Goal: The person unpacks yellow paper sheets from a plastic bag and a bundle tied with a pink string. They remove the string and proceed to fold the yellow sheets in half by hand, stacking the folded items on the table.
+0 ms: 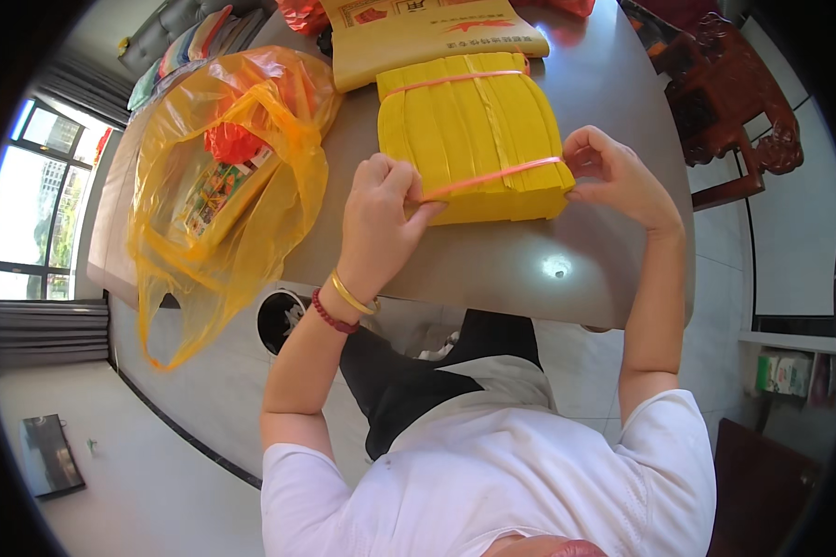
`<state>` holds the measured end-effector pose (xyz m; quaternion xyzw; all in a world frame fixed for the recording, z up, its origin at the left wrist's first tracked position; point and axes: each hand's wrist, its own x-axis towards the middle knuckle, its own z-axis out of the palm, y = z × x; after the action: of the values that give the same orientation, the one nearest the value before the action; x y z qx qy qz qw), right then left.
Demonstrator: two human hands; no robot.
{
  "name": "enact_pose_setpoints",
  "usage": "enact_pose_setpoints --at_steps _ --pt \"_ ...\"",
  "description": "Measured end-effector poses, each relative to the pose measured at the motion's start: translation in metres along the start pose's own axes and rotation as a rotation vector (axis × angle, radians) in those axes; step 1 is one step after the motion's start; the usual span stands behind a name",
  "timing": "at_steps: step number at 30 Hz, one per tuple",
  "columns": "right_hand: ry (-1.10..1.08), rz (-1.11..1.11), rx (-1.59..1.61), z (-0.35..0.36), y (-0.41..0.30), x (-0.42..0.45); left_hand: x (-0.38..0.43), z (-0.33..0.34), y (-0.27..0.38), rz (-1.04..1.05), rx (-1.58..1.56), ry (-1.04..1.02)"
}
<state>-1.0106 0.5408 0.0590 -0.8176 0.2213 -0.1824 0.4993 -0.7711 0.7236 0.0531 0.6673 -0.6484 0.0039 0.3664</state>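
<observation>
A thick bundle of yellow paper (453,132) lies on the table in front of me, its sheets packed in upright folds. Two pink straps cross it, the near strap (494,177) close to its front edge. My left hand (386,209) grips the bundle's near left corner, with the thumb along the front face beside the strap. At the near right corner, the curled fingers and thumb of my right hand (613,177) touch the bundle at the strap's end. Whether they pinch the strap or only rest there is unclear. A gold bangle (350,294) and a red beaded bracelet (331,317) circle my left wrist.
Left of the bundle, an orange-tinted plastic bag (251,230) holds printed packets and something red, and hangs over the edge of the grey table (460,257). Behind lies a yellow printed sheet (432,35). A carved wooden chair (731,111) stands right; a bin (279,324) sits below the table.
</observation>
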Motion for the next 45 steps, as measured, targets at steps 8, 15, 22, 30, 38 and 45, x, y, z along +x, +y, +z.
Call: enact_pose_setpoints --at_steps 8,15,22,30,38,45 --pt "-0.091 0.068 0.279 0.026 0.0 0.013 -0.025 0.017 -0.009 0.158 0.447 0.233" --pt "-0.009 0.021 0.007 0.037 -0.005 0.014 -0.039 0.051 0.031 0.162 0.216 0.038" --pt "-0.103 -0.04 -0.067 0.034 -0.009 0.01 -0.061 0.071 0.075 0.425 -0.116 -0.15" --pt "0.169 0.066 0.071 0.019 0.017 0.015 -0.068 -0.078 0.053 0.355 -0.45 -0.548" --pt "0.329 -0.048 0.086 0.04 0.009 0.027 -0.118 -0.148 0.047 -0.503 -0.197 0.467" --pt "0.131 -0.624 -0.885 0.13 -0.083 0.043 -0.097 -0.111 -0.007 -0.556 -0.66 0.298"
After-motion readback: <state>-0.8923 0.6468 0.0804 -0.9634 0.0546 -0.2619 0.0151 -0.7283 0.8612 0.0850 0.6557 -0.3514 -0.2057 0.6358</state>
